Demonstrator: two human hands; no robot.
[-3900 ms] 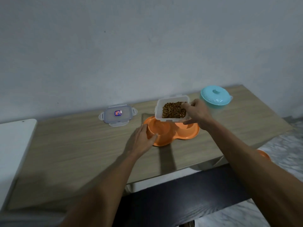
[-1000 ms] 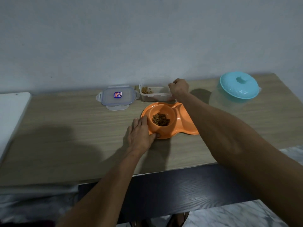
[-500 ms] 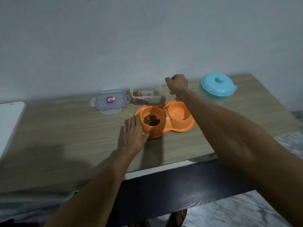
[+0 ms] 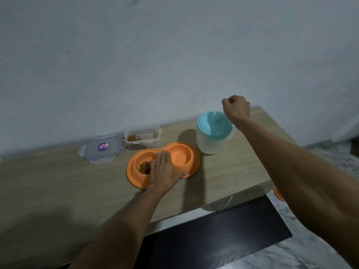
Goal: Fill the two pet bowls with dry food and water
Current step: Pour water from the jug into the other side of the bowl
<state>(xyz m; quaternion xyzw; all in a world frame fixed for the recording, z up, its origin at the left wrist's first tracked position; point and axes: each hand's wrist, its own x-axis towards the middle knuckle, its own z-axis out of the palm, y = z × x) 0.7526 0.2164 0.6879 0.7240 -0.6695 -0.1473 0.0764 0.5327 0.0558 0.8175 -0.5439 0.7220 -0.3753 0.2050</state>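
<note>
The orange double pet bowl sits on the wooden table. Its left cup holds brown kibble; its right cup looks empty. My left hand lies flat across the middle of the dish, thumb on the front rim. Just right of the dish, the pale water jug with a teal lid is tilted and blurred. My right hand is closed in a fist at the jug's far right top edge, and whatever it grips there is hidden.
A clear food container with a little kibble stands behind the dish by the wall. Its lid lies to the left. A dark bench sits below the table's front edge. An orange object shows on the floor at right.
My right hand left the food container, went right and closed at the jug, which now sits closer to the dish and tilted. My left hand slid from the dish's left rim onto its middle.
</note>
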